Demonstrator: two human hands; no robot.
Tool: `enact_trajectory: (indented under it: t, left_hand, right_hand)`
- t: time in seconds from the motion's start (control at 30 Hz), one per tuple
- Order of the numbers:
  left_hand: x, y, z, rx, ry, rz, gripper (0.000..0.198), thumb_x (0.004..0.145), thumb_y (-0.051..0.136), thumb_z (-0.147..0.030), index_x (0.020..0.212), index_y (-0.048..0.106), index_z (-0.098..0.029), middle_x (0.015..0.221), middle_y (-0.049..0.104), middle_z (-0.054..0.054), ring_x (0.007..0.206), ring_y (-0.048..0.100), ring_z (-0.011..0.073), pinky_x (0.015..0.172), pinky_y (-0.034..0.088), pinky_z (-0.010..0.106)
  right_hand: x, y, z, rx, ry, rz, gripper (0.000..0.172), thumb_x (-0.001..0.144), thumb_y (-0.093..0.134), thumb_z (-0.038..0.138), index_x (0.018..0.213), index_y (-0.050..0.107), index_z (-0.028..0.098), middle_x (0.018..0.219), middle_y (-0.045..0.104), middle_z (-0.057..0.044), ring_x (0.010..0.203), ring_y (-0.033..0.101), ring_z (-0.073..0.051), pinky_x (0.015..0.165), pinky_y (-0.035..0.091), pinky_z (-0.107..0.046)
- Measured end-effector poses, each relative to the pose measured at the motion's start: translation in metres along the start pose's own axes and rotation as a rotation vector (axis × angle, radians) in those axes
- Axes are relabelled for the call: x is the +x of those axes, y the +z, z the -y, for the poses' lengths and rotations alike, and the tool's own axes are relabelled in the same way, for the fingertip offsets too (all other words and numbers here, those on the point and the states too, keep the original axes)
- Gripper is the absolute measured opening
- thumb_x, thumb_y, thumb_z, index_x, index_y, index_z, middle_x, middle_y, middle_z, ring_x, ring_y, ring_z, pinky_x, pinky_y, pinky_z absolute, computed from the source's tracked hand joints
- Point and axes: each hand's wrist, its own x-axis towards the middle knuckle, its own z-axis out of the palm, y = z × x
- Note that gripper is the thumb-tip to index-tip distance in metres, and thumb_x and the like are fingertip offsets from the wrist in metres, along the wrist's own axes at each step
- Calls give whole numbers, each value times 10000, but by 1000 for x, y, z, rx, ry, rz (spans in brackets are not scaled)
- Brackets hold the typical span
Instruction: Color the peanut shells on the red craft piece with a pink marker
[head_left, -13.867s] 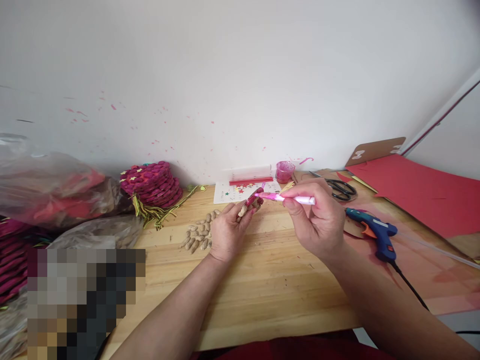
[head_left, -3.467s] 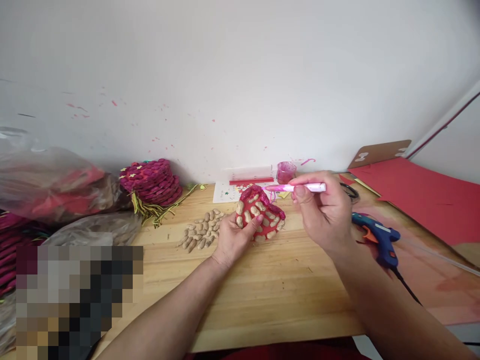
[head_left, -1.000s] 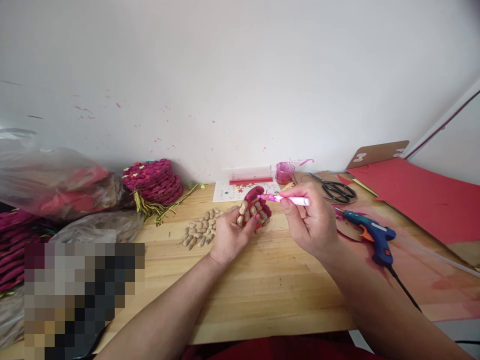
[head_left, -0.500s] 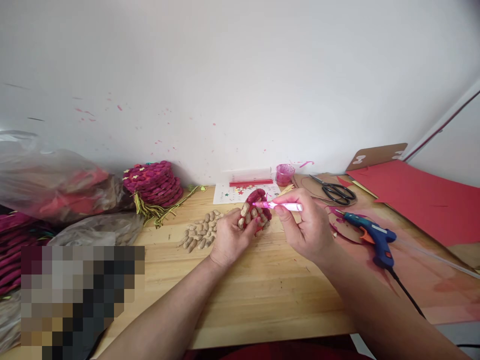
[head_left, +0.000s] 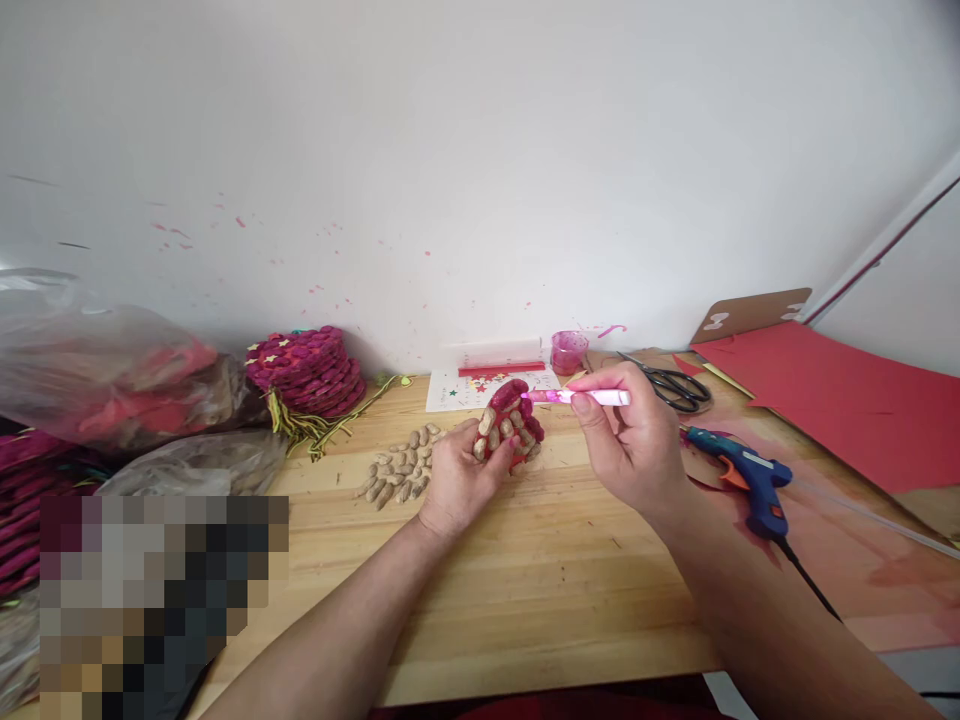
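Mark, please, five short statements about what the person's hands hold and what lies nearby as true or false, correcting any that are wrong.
1. The left hand grips a red, peanut-covered piece. True.
2. The piece is magenta all over. False: several tan peanuts show on it.
3. The right hand holds a white, pink-stained, pen-shaped tool. True.
4. The tool's stained end points away from the piece. False: it points toward the piece's magenta part; whether it touches, I cannot tell.
5. A group of loose tan peanuts lies on the pale wooden table, to the left of the left hand in the picture. True.
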Motion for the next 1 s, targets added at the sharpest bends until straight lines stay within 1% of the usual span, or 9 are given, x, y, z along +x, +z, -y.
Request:
enact_trajectory:
  t: [0.13,0.23,0.3,0.4,0.47,0.6,0.77,0.9,1.0]
  left_hand:
    - [0,0,1,28,5,-1,258,905,694,-374,736,664,-182,682,582,4,626,484,145,623,389,279]
    - [0,0,2,14,-16,-13,260,906,697,-384,740,675,-185,684,593,10,637,496,151,622,396,274]
    - [0,0,3,1,-23,-11,269,903,701,-386,728,665,-186,669,567,2,629,482,146,611,386,270]
    - [0,0,2,-18,-22,-5,263,899,705,-383,735,659,-183,660,539,-9,617,463,138,607,378,269]
    - [0,0,2,-29,-29,-6,255,900,700,-386,749,668,-182,669,554,-5,630,478,143,621,390,269]
    - [-1,1,2,-28,-47,9,256,902,696,-403,772,693,-183,691,597,11,647,505,155,628,405,270]
    - [-1,1,4,-21,-23,-4,264,898,711,-404,751,692,-185,668,573,1,624,477,146,610,394,264]
    - [-1,0,4,-34,-35,3,260,896,717,-414,772,714,-185,696,624,18,636,516,158,618,419,268]
    - [0,0,2,-33,-25,6,252,896,712,-404,774,713,-183,712,640,27,647,535,163,633,433,275]
  right_hand:
    - [0,0,-1,21,-31,55,74,995,602,179,1032,600,243,898,723,-15,806,710,-157,701,542,-279]
    - [0,0,-3,-29,-14,19,70,993,611,183,1033,606,240,908,720,-22,826,703,-164,726,541,-291]
    - [-1,0,-5,-5,14,-6,74,996,611,192,1052,610,240,929,716,-27,839,698,-167,729,537,-296]
    - [-1,1,-5,46,12,20,72,999,606,194,1053,609,243,926,714,-22,830,693,-162,713,530,-291]
    - [0,1,-5,25,0,31,65,995,608,187,1031,610,241,906,711,-16,816,689,-156,706,526,-285]
    - [0,2,-5,11,22,-12,76,993,608,184,1048,612,236,917,702,-16,818,678,-151,717,523,-283]
    - [0,3,-4,11,4,19,66,987,610,184,1022,605,241,907,708,-16,828,686,-161,730,530,-293]
    - [1,2,-3,13,0,-3,71,988,605,184,1028,604,243,899,708,-21,806,687,-169,704,530,-303]
    - [1,1,-2,27,0,15,59,996,598,196,1030,601,245,905,717,-26,803,690,-176,703,534,-314]
